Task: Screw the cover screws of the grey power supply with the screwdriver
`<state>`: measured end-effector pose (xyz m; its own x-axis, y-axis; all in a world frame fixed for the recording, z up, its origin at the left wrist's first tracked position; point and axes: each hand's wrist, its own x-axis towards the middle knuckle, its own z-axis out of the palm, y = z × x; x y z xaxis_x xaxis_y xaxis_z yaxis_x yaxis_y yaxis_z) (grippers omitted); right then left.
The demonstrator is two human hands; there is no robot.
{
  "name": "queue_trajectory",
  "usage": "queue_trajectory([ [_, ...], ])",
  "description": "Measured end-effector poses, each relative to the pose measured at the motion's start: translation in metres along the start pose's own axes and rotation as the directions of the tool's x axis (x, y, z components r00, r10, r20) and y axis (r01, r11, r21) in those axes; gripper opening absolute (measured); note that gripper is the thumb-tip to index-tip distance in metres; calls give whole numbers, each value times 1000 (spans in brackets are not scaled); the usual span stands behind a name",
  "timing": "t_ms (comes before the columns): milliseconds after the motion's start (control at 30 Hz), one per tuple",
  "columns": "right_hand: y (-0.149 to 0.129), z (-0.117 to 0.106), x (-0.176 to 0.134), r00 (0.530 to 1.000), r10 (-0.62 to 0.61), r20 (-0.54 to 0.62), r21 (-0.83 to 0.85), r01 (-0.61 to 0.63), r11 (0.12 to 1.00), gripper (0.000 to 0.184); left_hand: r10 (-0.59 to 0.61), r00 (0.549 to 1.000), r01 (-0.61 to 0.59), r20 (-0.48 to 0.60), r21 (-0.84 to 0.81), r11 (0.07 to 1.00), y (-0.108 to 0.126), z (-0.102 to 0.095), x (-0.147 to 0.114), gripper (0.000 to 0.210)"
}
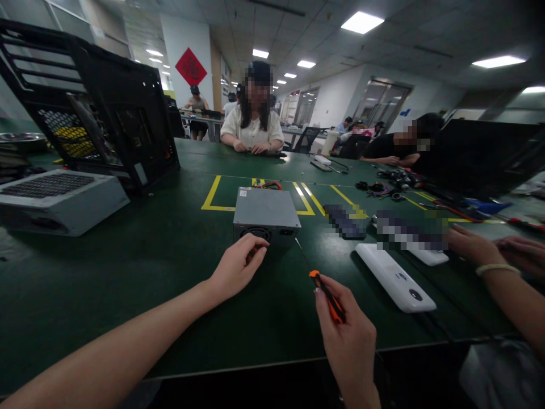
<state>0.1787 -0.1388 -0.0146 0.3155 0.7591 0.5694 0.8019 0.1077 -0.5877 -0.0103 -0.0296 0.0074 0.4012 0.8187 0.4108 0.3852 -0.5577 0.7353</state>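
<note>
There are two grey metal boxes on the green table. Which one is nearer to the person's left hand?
The small grey box inside the yellow floor-tape outline, straight ahead; the left hand reaches its front face. The other grey box lies far left, beside the black case.

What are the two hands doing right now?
Left hand: fingers pinched together beside the grey metal box; whether it holds anything cannot be told.
Right hand: closed around an orange-handled screwdriver.

A long dark green bench (pixel 128 272) marked with yellow tape lines (pixel 212 194) fills the room. Ceiling light panels (pixel 361 22) glow overhead; a red diamond sign (pixel 191 66) hangs on a white pillar (pixel 179 42).
</note>
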Motion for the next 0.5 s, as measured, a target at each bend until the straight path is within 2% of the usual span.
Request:
queue_trajectory([
  [100,0,1,6,1000,-11,-10,-26,11,1000,26,68,997,-65,-43,68,996,1,-3,1,19],
  [500,3,4,7,999,-40,-36,-48,38,998,25,65,998,-63,-24,66,996,-3,-3,2,20],
])
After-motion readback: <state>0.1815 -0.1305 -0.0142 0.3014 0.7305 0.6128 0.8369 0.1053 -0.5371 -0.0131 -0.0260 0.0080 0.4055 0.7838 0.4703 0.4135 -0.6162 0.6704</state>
